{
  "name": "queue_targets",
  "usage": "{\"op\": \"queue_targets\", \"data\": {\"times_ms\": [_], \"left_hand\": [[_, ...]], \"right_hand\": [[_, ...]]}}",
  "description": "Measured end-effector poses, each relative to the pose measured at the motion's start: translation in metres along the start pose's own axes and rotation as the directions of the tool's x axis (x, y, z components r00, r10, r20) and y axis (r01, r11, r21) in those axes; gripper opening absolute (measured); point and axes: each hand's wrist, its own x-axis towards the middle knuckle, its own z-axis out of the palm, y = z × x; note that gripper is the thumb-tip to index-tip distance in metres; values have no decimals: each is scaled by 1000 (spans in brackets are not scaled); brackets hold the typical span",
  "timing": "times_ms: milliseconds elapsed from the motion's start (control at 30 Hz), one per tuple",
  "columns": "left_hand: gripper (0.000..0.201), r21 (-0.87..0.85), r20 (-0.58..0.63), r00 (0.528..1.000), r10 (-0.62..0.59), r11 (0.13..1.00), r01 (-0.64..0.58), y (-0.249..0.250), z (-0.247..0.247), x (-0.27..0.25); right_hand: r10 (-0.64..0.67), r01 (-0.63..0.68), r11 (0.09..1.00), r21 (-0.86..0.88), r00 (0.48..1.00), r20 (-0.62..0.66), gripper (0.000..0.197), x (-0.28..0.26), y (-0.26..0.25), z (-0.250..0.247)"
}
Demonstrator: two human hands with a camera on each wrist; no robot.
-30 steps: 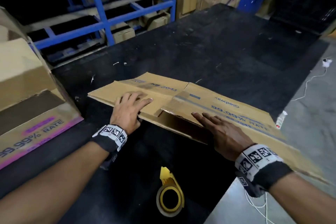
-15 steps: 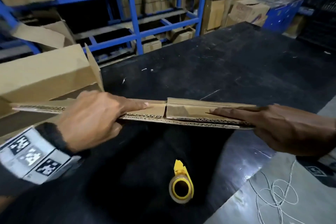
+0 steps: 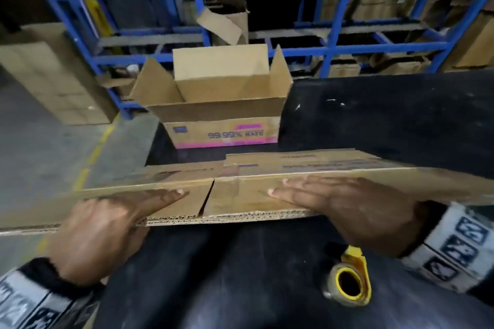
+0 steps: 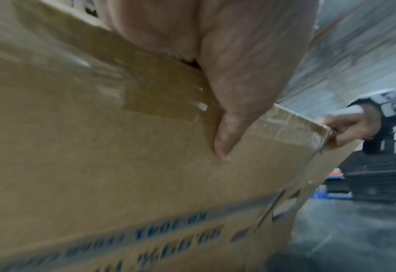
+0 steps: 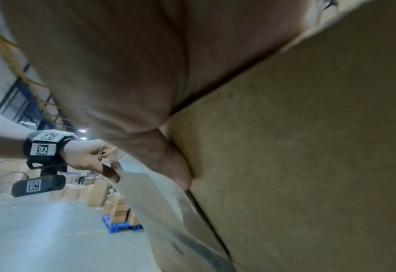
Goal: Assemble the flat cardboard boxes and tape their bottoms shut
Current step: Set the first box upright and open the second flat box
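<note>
Flat carton (image 3: 267,176) is held crosswise, long axis left-right; near edge pinched by left hand (image 3: 107,227) and right hand (image 3: 355,208), thumbs apparently underneath.

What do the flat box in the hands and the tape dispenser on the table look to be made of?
Flat box: corrugated cardboard, matte brown; the fluted layer shows along its near cut edge, and a glossy strip in the left wrist view looks like old clear tape. Tape dispenser: probably hard yellow plastic, smooth and slightly shiny, around a roll of tape; blur leaves the roll's material open.
</note>
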Motion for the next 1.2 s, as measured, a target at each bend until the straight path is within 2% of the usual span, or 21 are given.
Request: {"op": "queue_targets", "data": {"times_ms": [33, 67, 100, 133, 167, 233, 267, 333, 433, 533, 633, 700, 800, 900, 967, 1033, 1100, 1200], "left_hand": [[67, -8, 8, 1000, -23, 1000, 23, -9, 15, -9], [70, -30, 59, 998, -34, 999, 36, -21, 33, -20], [72, -38, 80, 995, -52, 998, 55, -32, 53, -31], [74, -55, 121, 990, -72, 995, 79, -45, 75, -39], [76, -60, 137, 986, -90, 993, 99, -54, 93, -44], [79, -90, 211, 971, -111, 987, 132, -66, 124, -50], [78, -91, 231, 966, -113, 986, 137, -70, 137, -51], [77, -108, 261, 958, -120, 982, 152, -76, 160, -53], [86, -122, 314, 941, -129, 977, 175, -91, 202, -55], [106, -129, 439, 890, -126, 971, 201, -101, 241, -55], [110, -150, 464, 877, -126, 964, 218, -109, 269, -47], [110, -153, 470, 874, -121, 964, 216, -116, 283, -37], [111, -125, 556, 823, -116, 967, 222, -125, 293, -22], [119, -160, 612, 787, -75, 963, 216, -130, 303, -20], [122, -237, 632, 774, -31, 943, 232, -131, 308, -20], [117, -268, 603, 797, -22, 936, 229, -127, 305, -21], [111, -290, 537, 843, 8, 941, 176, -114, 306, -15], [115, -311, 480, 875, 67, 945, 99, -79, 312, -4]], "right_hand": [[-93, 95, 994, -52, 995, 36, 109, 30, -17, -3], [-74, 74, 997, -16, 997, -8, 111, 64, -48, -10], [-114, 113, 993, -34, 993, -32, 112, 85, -60, 3], [-90, 92, 992, -88, 996, 26, 115, 101, -68, 25], [-89, 89, 995, -50, 996, 4, 118, 112, -73, 35], [-62, 63, 992, -106, 998, 12, 117, 129, -78, 55], [-37, 46, 995, -87, 994, 103, 116, 138, -84, 65], [-20, 28, 998, -57, 991, 131, 113, 155, -96, 88], [13, -5, 999, -33, 974, 227, 109, 169, -99, 122], [35, -48, 998, 47, 970, 239, 113, 181, -101, 153], [72, -105, 989, 107, 959, 274, 110, 192, -101, 175], [99, -138, 980, 143, 962, 253, 107, 199, -103, 185], [120, -174, 964, 199, 959, 255, 101, 210, -101, 196], [86, -148, 962, 230, 962, 260, 87, 215, -96, 213], [95, -182, 943, 280, 950, 297, 94, 214, -88, 225], [159, -243, 921, 304, 948, 276, 104, 209, -79, 229], [235, -315, 901, 299, 933, 273, 115, 201, -67, 233], [344, -421, 883, 208, 881, 325, 135, 183, -56, 241]]}}
